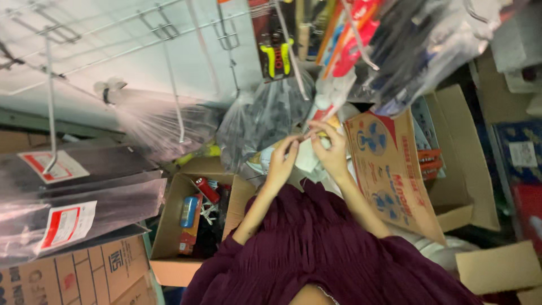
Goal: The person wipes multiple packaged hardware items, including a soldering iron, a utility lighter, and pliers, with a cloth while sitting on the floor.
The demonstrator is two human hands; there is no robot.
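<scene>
- Maroon pleated fabric fills the near edge of my view; both forearms rise out of it toward the shelving.
- Left hand (280, 161): fingers curled, tips pinched on the edge of a small pale packet (308, 156).
- Right hand (331, 151): thumb and forefinger pressed together on the same packet's upper edge. Packet sits between the two hands, touching both; its contents are too blurred to tell.
- Judgement: this looks like fine fingertip work on the packet. It would go best with the left hand steadying while the right works the edge, elbows kept in, since hanging goods crowd close above the grip.
- Below-left of the grip: open cardboard box (169, 237) holding a red cylinder, a blue item and dark tangled bits.
- Just right of the grip: flat carton printed with fans (395, 175), leaning tilted.
- Beyond that, an open brown box (460, 169), inside mostly hidden.
- Above the grip: clear plastic bag of dark parts (265, 118), hanging.
- Farthest: wire rack (113, 34) with hooks and carded yellow-handled pliers (275, 48).
</scene>
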